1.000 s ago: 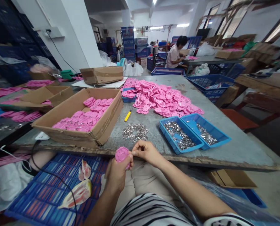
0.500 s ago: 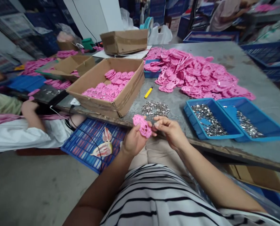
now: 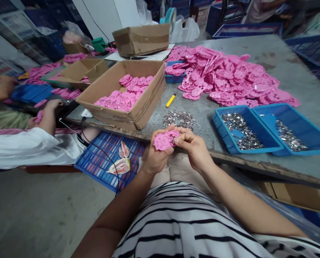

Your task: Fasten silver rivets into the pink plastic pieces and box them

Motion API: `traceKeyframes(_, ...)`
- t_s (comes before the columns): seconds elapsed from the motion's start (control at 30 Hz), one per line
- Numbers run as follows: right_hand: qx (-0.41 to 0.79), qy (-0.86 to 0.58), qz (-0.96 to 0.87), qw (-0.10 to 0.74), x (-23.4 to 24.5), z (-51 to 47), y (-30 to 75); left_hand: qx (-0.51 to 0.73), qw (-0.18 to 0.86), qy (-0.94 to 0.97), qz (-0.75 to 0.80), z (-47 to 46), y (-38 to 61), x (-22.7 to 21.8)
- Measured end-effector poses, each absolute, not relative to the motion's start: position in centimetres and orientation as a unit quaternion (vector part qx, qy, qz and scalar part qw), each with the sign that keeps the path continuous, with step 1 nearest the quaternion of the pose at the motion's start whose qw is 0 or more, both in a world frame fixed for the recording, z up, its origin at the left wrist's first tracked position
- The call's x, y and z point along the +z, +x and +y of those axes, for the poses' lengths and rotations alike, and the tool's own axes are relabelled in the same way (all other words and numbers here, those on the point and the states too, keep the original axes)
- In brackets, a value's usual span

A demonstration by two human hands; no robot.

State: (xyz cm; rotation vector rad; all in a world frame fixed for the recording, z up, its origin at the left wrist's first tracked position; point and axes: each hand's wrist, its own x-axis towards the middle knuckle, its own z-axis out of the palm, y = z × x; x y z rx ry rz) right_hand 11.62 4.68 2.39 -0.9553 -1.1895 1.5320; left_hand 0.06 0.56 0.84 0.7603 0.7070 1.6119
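In my left hand [image 3: 155,157] lies a flat pink plastic piece [image 3: 162,141] with holes in it, held between thumb and fingers above my lap at the table's front edge. My right hand [image 3: 197,147] pinches at the piece's right side, thumb and forefinger pressed together. Whatever sits between those fingertips is too small to make out. Just beyond both hands, small shiny metal parts [image 3: 178,119] lie in a loose ring on the table. To the right, a blue tray [image 3: 221,132] and a second blue tray [image 3: 307,123] hold more metal parts.
A cardboard box [image 3: 147,111] of pink pieces stands left of the metal parts. Beside it is a yellow-handled tool [image 3: 170,101]. A large heap of pink pieces [image 3: 230,77] covers the table's back right. At left, a co-worker's arm [image 3: 48,120] rests near a blue crate [image 3: 95,157].
My left hand has turned the pink piece flatter and more sideways. My right fingertips have come against its right side. The co-worker's hands at left have shifted.
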Motion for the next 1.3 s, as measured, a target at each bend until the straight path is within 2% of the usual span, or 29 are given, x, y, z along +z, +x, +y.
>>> traceKeyframes(0.63,0.608,-0.396,-0.499,0.473,1.1,4.4,11.3,0.694,0.543,0.364,0.302,0.7,0.0,0.3)
traceKeyframes(0.87,0.617,-0.384,-0.453,0.517,-0.1,4.6,10.4,0.692,0.53,0.372,0.319,1.0,-0.2,-0.5)
traceKeyframes(1.0,0.641,-0.386,-0.443,0.494,0.0,5.0,10.9,0.691,0.547,0.35,0.317,1.2,-0.1,-0.8)
traceKeyframes(1.07,0.595,-0.399,-0.482,0.505,0.8,5.6,12.3,0.678,0.582,0.314,0.32,1.2,-0.1,-0.6)
traceKeyframes(1.2,0.407,-0.462,-0.564,0.549,3.5,8.4,17.6,0.655,0.63,0.27,0.318,1.3,-0.2,-0.3)
traceKeyframes(1.27,0.299,-0.563,-0.588,0.497,4.8,10.1,20.6,0.652,0.637,0.258,0.319,1.4,-0.3,-0.3)
traceKeyframes(1.3,0.247,-0.636,-0.6,0.418,5.2,10.9,21.9,0.652,0.639,0.25,0.324,1.5,-0.3,-0.3)
